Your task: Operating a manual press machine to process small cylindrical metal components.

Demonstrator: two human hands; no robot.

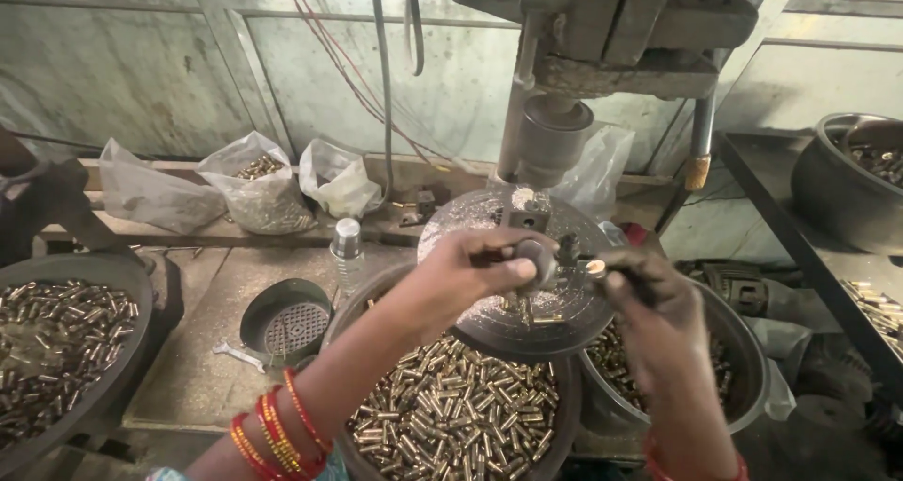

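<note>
Here, both hands (left (475, 272), right (649, 298)) pinch small brass parts (594, 268) at the drill table (508, 323).

A small steel bottle (347, 246) is stood at mid-left, and a round dark bowl with a perforated strainer (285, 323) is set just near of it, a wrench (238, 354) laid at its left. Three plastic bags (256, 194) are lined along the far ledge. At the far left, a wide pan of brass casings (56, 345) is seen. A dark basin (847, 185) is placed on the right-hand shelf.
</note>
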